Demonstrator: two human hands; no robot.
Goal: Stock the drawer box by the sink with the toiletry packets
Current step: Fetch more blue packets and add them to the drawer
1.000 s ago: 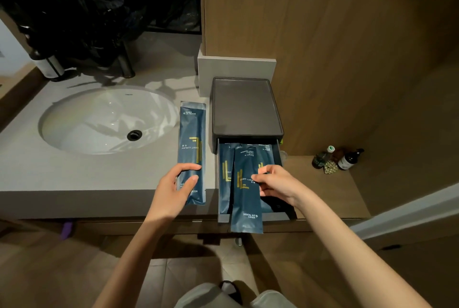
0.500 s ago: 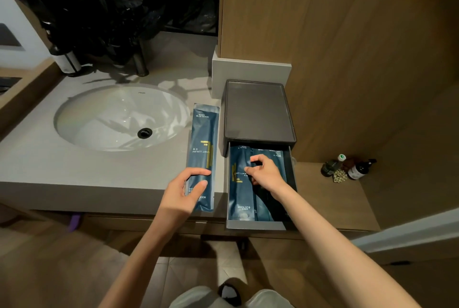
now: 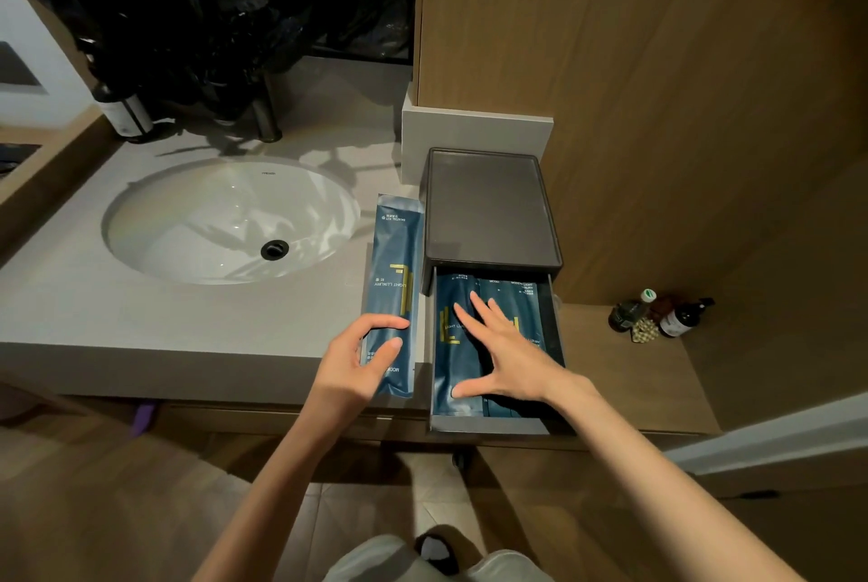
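A dark grey drawer box stands on the counter right of the sink, its drawer pulled out toward me. Several dark blue toiletry packets lie flat inside the drawer. My right hand is spread open over them, fingers apart, palm down. One long blue packet lies on the counter just left of the box. My left hand curls around that packet's near end, thumb and fingers on either side of it.
A white oval sink with a dark drain takes up the counter's left part, a tap behind it. Small bottles stand on a lower wooden shelf at right. A wooden wall panel rises behind the box.
The right hand pushed the packet that overhung the drawer's front fully inside, then let go and spread flat over the packets. The left hand stayed on the counter packet.
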